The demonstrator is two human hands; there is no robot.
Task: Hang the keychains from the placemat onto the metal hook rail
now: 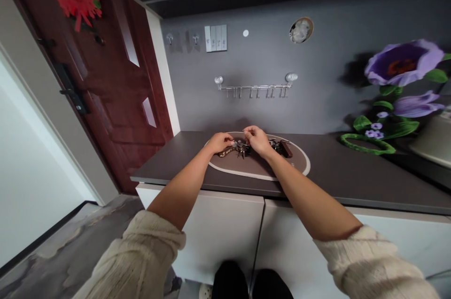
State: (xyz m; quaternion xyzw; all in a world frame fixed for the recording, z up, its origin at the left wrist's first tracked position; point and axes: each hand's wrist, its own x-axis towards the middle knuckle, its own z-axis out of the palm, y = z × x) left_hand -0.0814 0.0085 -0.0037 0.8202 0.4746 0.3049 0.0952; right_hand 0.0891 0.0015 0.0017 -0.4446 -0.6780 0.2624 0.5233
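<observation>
An oval brown mat point(253, 167) with a pale border lies on the dark countertop. On it, a bunch of keys point(242, 150) with a brown lettered strap point(226, 152) sits between my hands. My left hand point(219, 141) is closed at the left side of this bunch, its fingertips at the key ring. Above the right side of the keys, my right hand point(257, 140) is closed in a pinch; what sits in its fingertips is too small to name. Beyond my right wrist lies a second bunch of keys point(275, 145) with a dark reddish-brown case point(286, 149), partly hidden by my hand.
On the grey wall is a clear rail point(255, 87) with several hooks, below switches point(216, 38). Purple artificial flowers point(405, 64) stand at the right, with a green ring base point(366, 144). A dark red door point(116, 102) is at the left. White cabinet doors point(225, 224) are below.
</observation>
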